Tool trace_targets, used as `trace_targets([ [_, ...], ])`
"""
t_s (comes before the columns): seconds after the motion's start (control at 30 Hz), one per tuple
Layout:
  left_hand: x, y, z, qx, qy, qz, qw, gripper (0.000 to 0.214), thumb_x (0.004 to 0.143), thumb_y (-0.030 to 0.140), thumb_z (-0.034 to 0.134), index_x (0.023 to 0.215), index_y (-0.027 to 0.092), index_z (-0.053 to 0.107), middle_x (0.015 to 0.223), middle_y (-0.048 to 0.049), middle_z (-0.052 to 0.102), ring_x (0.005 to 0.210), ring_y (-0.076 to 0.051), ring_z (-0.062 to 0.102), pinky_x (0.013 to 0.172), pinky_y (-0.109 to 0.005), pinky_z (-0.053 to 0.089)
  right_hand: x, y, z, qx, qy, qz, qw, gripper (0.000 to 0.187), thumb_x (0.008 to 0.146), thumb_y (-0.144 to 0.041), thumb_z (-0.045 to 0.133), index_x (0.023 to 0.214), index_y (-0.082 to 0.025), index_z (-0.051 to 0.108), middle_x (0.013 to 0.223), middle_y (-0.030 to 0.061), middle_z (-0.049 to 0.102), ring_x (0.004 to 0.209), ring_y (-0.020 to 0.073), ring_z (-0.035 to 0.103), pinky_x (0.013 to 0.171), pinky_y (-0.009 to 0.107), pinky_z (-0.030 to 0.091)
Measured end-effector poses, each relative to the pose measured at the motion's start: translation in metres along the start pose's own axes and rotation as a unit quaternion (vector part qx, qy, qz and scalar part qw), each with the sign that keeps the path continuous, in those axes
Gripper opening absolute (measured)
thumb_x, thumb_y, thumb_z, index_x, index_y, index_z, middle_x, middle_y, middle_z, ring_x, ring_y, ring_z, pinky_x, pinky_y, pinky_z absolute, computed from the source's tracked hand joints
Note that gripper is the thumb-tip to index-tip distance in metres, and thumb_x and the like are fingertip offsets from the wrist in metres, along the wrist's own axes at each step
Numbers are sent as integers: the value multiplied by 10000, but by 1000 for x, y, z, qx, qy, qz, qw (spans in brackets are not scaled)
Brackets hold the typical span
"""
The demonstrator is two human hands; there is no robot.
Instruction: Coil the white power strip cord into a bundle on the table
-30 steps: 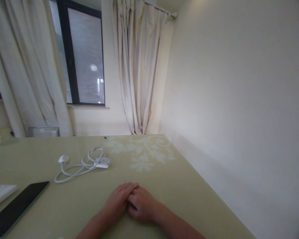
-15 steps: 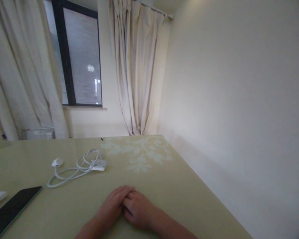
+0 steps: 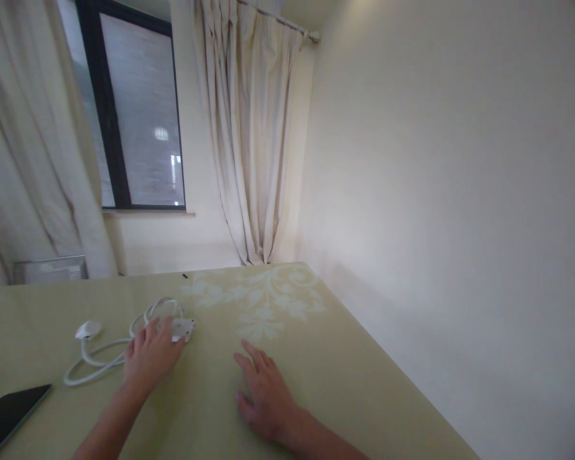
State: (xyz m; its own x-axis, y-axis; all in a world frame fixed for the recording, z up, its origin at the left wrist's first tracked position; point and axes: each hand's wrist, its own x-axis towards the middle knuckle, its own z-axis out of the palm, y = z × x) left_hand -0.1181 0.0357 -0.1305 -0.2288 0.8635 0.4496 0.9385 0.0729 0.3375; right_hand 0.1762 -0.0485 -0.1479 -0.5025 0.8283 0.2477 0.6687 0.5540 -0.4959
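My left hand (image 3: 152, 351) reaches over the white power strip (image 3: 184, 329), its fingers spread and partly covering the strip and its cord. Whether the fingertips touch the strip I cannot tell. A loosely looped white cord (image 3: 96, 364) runs left from it to a white plug (image 3: 89, 329). My right hand (image 3: 266, 390) is apart from the left, low over the table, with fingers extended and nothing in them. The nearest thing to it is the pale floral pattern (image 3: 263, 329) on the tabletop.
On the table (image 3: 211, 409), a dark flat object (image 3: 12, 415) lies at the lower left. A tiny black piece (image 3: 184, 276) is near the far edge. Behind stand curtains (image 3: 253, 140) and a window (image 3: 144, 115); a bare wall (image 3: 436, 191) borders the right side.
My hands were clasped together and have come apart. The left has moved forward and left to the power strip; the right has opened. The view has turned slightly right.
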Motion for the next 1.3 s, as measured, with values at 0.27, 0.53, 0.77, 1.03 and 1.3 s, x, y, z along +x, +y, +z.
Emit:
trace_targets([
  [0.27,11,-37,-3,-56,-80,34,995,367,994,367,342,1081,170,639,1236,-196,658,961,-331,719,867,-474,552,3,-5,-5,49,4,42,998,810,870,-266,607,1622,-152,329,1685,138,339,1555,266,302,1291,444,229],
  [0.53,5,28,-14,-188,-168,104,962,157,887,253,480,934,212,625,1017,-87,752,902,-247,746,877,-375,540,24,1,-8,66,26,80,994,869,869,-315,655,1631,-138,277,1657,182,367,1540,284,327,1271,477,260],
  [0.77,-24,80,-40,-369,-370,180,834,300,881,337,578,1128,213,695,1073,-70,779,978,-227,739,891,-348,562,84,8,-41,-71,-55,125,988,691,623,-552,875,1215,-231,720,1148,141,763,1044,358,718,875,436,548],
  [1.03,-5,58,-24,-299,-175,214,913,394,955,361,509,1263,212,704,1324,-134,698,1225,-279,656,1049,-472,535,86,9,-76,-87,-96,38,991,516,658,-500,836,1077,-209,766,1006,108,788,846,303,725,676,337,502],
  [1.3,-21,76,-10,-171,-119,330,921,564,847,97,583,1393,238,607,1563,-120,527,1448,-283,484,1166,-475,429,90,7,-92,94,-35,8,995,641,674,-554,874,1187,-188,751,1065,76,767,899,236,691,776,317,506],
])
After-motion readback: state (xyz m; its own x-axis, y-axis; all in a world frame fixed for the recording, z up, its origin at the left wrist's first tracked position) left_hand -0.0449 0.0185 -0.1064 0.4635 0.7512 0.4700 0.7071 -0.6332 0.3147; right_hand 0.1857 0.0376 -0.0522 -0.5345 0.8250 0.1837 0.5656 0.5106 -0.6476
